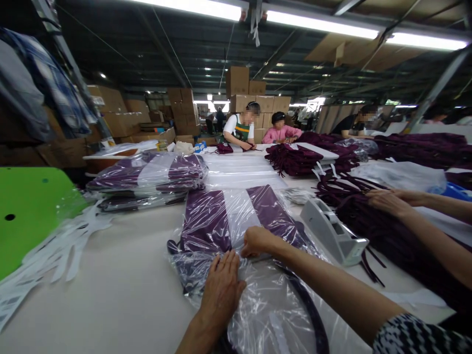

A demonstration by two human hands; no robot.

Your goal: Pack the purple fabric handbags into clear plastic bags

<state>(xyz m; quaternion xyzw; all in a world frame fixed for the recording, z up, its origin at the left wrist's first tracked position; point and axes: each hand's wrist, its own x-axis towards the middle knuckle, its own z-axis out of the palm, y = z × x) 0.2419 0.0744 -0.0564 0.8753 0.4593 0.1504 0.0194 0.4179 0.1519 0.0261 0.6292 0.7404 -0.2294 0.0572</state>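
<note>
A dark purple folded item with a pale band [204,221] lies in clear plastic on the table in front of me. My left hand [222,282] rests on the lower part of the plastic, palm down, with its fingers stretched out. Just right of it, my right hand [258,242] is closed at the middle of the package, over the pale band. Whatever its fingertips pinch is hidden. Toward me, more clear plastic [258,305] spreads out over a greyish surface with a dark curved edge.
Wrapped purple items [147,172] are stacked at left, near white labels [79,236] and a green panel [33,211]. A grey tape dispenser [332,231] stands at right. Another person's hands [394,201] touch dark purple pieces [383,236]. People work across the table.
</note>
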